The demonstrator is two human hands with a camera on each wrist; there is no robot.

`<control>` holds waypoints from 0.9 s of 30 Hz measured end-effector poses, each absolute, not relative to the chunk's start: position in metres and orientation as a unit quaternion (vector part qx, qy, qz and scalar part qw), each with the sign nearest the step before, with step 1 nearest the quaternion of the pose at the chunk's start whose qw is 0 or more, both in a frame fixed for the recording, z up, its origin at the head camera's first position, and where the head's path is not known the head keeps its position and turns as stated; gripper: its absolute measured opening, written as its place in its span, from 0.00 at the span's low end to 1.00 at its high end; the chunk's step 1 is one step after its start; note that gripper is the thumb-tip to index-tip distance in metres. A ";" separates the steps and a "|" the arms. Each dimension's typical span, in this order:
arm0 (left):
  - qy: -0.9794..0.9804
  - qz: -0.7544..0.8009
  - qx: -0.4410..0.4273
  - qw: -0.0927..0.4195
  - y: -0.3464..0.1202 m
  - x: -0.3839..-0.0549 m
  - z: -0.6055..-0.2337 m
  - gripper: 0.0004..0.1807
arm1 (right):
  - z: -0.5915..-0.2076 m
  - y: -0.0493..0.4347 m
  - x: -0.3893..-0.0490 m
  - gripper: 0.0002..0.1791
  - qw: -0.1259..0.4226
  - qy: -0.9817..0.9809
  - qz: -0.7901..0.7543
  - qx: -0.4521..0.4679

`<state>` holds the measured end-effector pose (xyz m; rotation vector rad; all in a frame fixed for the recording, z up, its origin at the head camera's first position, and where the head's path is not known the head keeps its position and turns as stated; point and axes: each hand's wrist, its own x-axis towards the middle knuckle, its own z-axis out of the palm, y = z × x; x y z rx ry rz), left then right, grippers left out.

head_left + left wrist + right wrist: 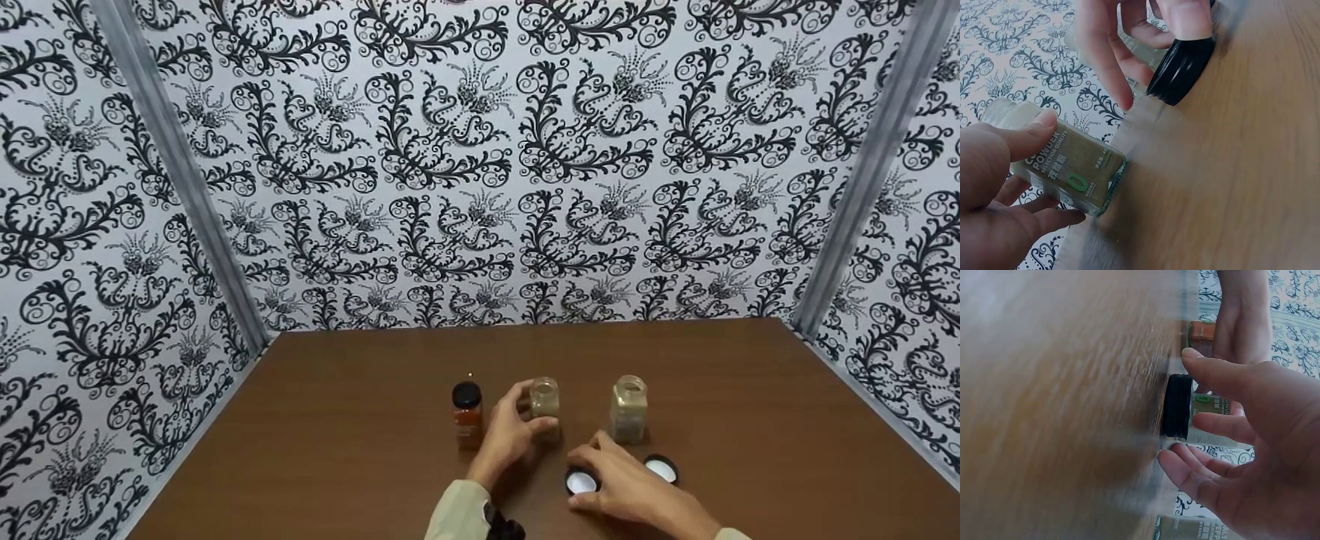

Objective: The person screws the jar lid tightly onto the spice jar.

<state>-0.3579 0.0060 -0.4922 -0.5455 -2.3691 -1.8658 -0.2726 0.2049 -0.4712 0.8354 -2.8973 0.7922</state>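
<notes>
My left hand (514, 431) grips an uncapped glass spice jar (1072, 160) of greenish-brown powder, its label partly reading "POWDER". Thumb and fingers wrap its sides, and the jar stands upright in the head view. Around a black lid (1177, 406) my right hand (626, 480) spreads its thumb and fingers, with gaps showing at both sides in the right wrist view. That lid lies on the table, white liner (582, 483) upward. Just beyond the right hand stands a second uncapped spice jar (629, 411) with pale powder.
A jar of red-orange spice (468, 420) with its black cap on stands left of my left hand. Another black lid (661, 470), liner up, lies right of my right hand. Black-and-white patterned walls (465, 165) enclose the brown table (337, 420) at the back and sides.
</notes>
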 end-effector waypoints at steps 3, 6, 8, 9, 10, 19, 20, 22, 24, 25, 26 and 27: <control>-0.772 -0.606 -0.184 0.043 0.005 -0.358 -0.494 0.31 | -0.471 0.203 -0.274 0.26 0.005 -0.932 0.237 0.275; -0.771 -0.606 -0.187 0.048 0.004 -0.358 -0.495 0.30 | -0.470 0.201 -0.275 0.23 -0.001 -0.935 0.218 0.282; -0.772 -0.606 -0.187 0.050 0.003 -0.357 -0.496 0.30 | -0.469 0.199 -0.276 0.21 0.001 -0.935 0.207 0.289; -0.772 -0.606 -0.187 0.050 0.003 -0.357 -0.496 0.30 | -0.468 0.199 -0.276 0.21 0.001 -0.935 0.203 0.292; -0.772 -0.606 -0.187 0.049 0.003 -0.357 -0.496 0.30 | -0.468 0.198 -0.276 0.20 0.001 -0.935 0.201 0.294; -0.770 -0.606 -0.193 0.046 0.003 -0.358 -0.496 0.31 | -0.462 0.197 -0.276 0.19 -0.009 -0.939 0.202 0.277; -0.770 -0.606 -0.195 0.048 0.004 -0.358 -0.495 0.32 | -0.461 0.197 -0.276 0.20 -0.010 -0.940 0.206 0.273; -0.770 -0.604 -0.199 0.052 0.004 -0.359 -0.495 0.33 | -0.458 0.198 -0.277 0.20 -0.012 -0.941 0.211 0.266; -0.774 -0.597 -0.201 0.057 0.005 -0.359 -0.494 0.34 | -0.455 0.199 -0.277 0.19 -0.008 -0.941 0.215 0.263; -0.775 -0.597 -0.198 0.057 0.005 -0.359 -0.494 0.34 | -0.454 0.199 -0.278 0.19 -0.001 -0.940 0.214 0.264; -0.776 -0.595 -0.199 0.059 0.005 -0.359 -0.494 0.34 | -0.453 0.199 -0.278 0.18 0.006 -0.940 0.213 0.266; -0.777 -0.594 -0.199 0.059 0.005 -0.359 -0.494 0.34 | -0.451 0.199 -0.278 0.18 0.010 -0.940 0.214 0.265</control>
